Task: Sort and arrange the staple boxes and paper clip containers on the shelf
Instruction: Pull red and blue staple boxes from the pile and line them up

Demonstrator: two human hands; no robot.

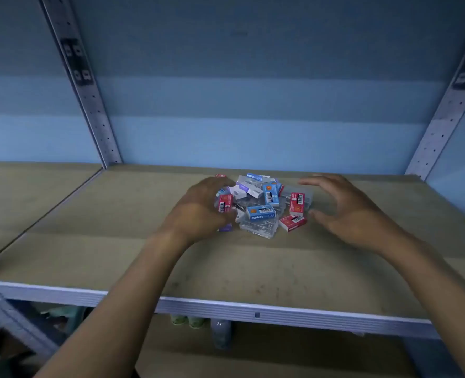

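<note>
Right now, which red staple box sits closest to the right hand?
The red box at the pile's front right corner, lying alone on the shelf just left of the right hand; the other reds lie farther in.

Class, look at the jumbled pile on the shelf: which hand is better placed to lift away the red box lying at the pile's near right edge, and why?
The right hand. It hovers open just beside the red box, nothing between them. The left hand rests on the pile's far side.

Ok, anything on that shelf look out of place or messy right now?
Yes. The boxes and clear containers lie in one jumbled pile mid-shelf, tilted and overlapping at odd angles. Left hand touches the pile; right hand hovers open beside it. Nothing looks spilled.
</note>
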